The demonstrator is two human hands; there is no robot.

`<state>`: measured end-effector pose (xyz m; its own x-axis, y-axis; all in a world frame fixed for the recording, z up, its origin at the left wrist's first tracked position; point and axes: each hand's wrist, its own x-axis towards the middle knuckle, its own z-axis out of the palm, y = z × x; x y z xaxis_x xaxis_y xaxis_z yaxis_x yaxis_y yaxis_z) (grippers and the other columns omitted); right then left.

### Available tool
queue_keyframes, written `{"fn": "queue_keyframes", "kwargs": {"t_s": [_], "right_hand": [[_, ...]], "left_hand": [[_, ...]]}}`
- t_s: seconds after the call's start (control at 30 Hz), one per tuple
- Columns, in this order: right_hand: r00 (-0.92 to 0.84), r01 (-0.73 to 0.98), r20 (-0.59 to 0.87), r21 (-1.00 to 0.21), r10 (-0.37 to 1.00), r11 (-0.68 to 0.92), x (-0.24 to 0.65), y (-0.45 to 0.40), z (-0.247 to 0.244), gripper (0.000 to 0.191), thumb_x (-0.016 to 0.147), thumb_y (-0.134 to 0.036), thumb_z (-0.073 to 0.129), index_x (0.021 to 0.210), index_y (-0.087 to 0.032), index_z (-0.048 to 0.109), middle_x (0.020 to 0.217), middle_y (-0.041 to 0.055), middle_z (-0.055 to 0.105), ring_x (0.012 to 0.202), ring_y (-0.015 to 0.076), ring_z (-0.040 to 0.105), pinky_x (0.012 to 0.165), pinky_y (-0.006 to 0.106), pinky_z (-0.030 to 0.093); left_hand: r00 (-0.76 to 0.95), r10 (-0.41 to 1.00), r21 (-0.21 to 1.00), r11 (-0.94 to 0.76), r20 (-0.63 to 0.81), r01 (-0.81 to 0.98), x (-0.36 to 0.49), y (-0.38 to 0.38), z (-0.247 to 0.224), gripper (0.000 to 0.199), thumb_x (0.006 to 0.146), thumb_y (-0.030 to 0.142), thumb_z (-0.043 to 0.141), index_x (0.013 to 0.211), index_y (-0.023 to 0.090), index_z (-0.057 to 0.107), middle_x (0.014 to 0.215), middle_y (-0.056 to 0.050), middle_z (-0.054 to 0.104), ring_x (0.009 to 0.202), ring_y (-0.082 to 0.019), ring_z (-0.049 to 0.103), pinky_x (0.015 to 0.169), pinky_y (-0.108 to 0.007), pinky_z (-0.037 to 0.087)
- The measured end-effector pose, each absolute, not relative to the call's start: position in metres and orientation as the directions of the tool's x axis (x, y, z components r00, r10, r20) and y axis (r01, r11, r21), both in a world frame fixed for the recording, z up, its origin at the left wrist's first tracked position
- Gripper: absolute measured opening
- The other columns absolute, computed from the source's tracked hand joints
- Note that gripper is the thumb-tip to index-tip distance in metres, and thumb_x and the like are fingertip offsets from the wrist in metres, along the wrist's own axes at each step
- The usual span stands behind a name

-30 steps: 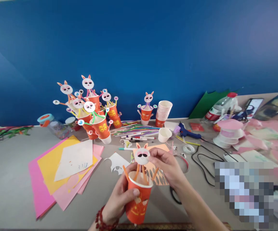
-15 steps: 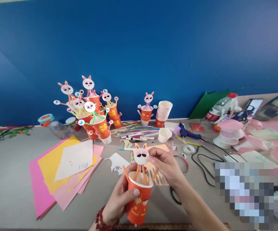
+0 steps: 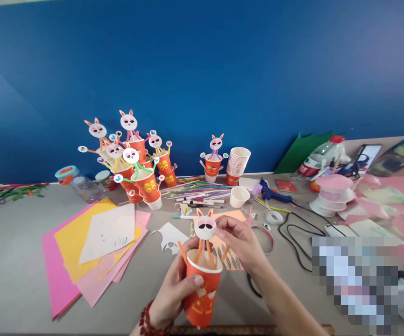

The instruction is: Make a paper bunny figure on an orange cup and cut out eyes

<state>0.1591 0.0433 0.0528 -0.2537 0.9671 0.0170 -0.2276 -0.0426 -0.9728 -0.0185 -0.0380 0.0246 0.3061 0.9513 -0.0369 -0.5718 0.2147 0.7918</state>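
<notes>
My left hand point(image 3: 175, 284) is wrapped round a red paper cup point(image 3: 202, 303) with gold print, held a little tilted above the table's front edge. Out of the cup's mouth rise orange pipe-cleaner strips, with one sticking out at each side. On top of the middle strips sits a round white paper rabbit head point(image 3: 205, 227) with pink-orange ears and dark eyes. The fingers of my right hand point(image 3: 238, 240) pinch the right edge of this head. Behind my hands lies an orange sheet with leaf-shaped cutouts point(image 3: 231, 263), partly covered.
Finished rabbit cups point(image 3: 145, 182) stand at the back left, another point(image 3: 216, 161) beside a cup stack point(image 3: 238, 165). Coloured paper sheets point(image 3: 61, 275) lie left. A blue glue gun point(image 3: 273, 193), its black cord point(image 3: 293, 233) and a bottle point(image 3: 319, 161) are at right.
</notes>
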Motion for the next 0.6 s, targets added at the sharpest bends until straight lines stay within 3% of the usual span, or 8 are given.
{"fn": "queue_keyframes", "kwargs": {"t_s": [0.4, 0.6], "right_hand": [[-0.226, -0.208, -0.001, -0.977, 0.974, -0.050, 0.1567, 0.0411, 0.0550, 0.032, 0.075, -0.042, 0.078, 0.068, -0.018, 0.058, 0.077, 0.0017, 0.061, 0.072, 0.0151, 0.054, 0.066, 0.027, 0.042], [-0.188, -0.168, 0.020, -0.986, 0.982, -0.012, 0.1554, 0.0389, 0.0553, 0.030, 0.076, -0.042, 0.077, 0.068, -0.019, 0.060, 0.080, 0.0036, 0.062, 0.076, 0.0180, 0.057, 0.070, 0.029, 0.045]], "left_hand": [[0.283, 0.958, 0.801, 0.202, -0.042, -0.564, -0.0184, -0.0424, 0.0262, 0.068, 0.075, 0.033, 0.077, 0.138, 0.024, 0.051, 0.129, -0.011, 0.060, 0.117, -0.032, 0.057, 0.099, -0.040, 0.046], [0.291, 0.955, 0.810, 0.213, -0.054, -0.546, -0.0172, -0.0409, 0.0309, 0.069, 0.076, 0.035, 0.076, 0.139, 0.025, 0.049, 0.129, -0.012, 0.060, 0.103, -0.028, 0.063, 0.084, -0.036, 0.053]]}}
